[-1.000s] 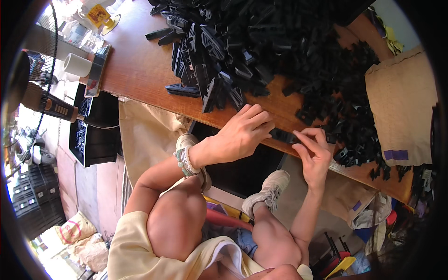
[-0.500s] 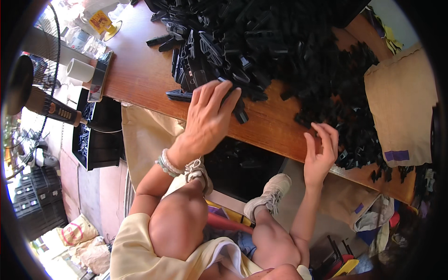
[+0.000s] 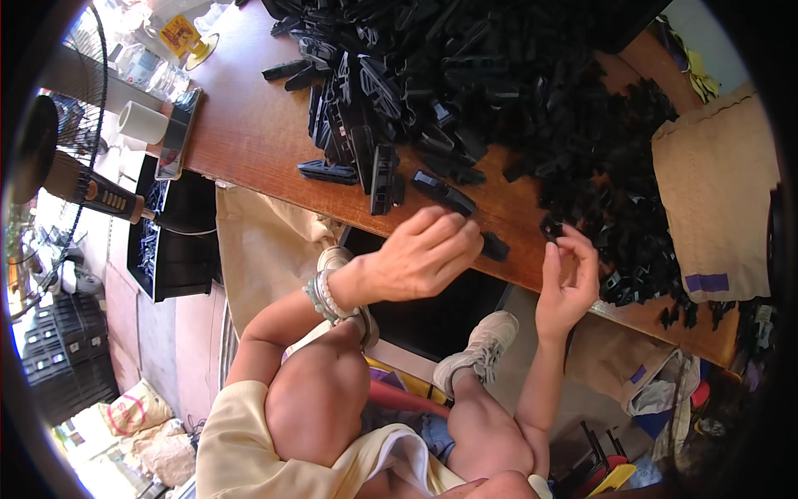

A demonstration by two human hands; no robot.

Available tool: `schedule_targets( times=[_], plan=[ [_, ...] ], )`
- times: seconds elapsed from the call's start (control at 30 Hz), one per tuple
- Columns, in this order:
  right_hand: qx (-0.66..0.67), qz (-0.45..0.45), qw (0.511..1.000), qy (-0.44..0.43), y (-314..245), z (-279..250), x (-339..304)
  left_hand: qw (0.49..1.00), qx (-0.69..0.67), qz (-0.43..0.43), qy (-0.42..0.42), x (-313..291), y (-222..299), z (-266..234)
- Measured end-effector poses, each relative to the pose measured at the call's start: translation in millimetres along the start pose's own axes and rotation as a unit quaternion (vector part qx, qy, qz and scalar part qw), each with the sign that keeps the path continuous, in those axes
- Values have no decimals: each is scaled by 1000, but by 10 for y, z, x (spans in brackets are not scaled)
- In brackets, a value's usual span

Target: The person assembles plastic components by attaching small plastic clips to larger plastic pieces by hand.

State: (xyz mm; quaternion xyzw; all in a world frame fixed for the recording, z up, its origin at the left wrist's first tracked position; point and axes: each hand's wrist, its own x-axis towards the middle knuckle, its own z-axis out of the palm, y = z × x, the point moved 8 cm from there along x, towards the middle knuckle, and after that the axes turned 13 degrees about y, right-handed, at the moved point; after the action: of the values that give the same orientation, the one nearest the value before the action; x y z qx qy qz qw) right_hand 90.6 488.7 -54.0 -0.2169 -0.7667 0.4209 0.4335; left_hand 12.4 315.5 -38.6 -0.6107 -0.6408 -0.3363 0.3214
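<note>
The left hand (image 3: 428, 254) is over the near edge of the wooden table (image 3: 249, 137), fingers curled; I cannot tell whether they grip the short black plastic piece (image 3: 496, 246) at their tips. A long black plastic piece (image 3: 445, 193) lies just beyond the knuckles. The right hand (image 3: 569, 279) has bent fingers, its thumb and forefinger by a small black clip (image 3: 550, 227); whether they pinch it is unclear.
</note>
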Motion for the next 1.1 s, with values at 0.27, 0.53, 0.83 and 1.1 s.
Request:
schedule_targets(
  times=[0.27, 0.53, 0.83, 1.1],
  plan=[
    [198, 246, 944, -95, 158, 126, -218, 980, -151, -133, -1, -126, -84, 113],
    [134, 237, 957, -104, 128, 164, -232, 995, -95, -7, 33, -141, 82, 113],
    [-20, -8, 974, -225, -22, 131, -53, 951, -197, -236, 4, -159, -209, 152],
    [-21, -57, 976, -208, -118, 149, -86, 946, -202, -254, 4, -127, -204, 151]
  ],
)
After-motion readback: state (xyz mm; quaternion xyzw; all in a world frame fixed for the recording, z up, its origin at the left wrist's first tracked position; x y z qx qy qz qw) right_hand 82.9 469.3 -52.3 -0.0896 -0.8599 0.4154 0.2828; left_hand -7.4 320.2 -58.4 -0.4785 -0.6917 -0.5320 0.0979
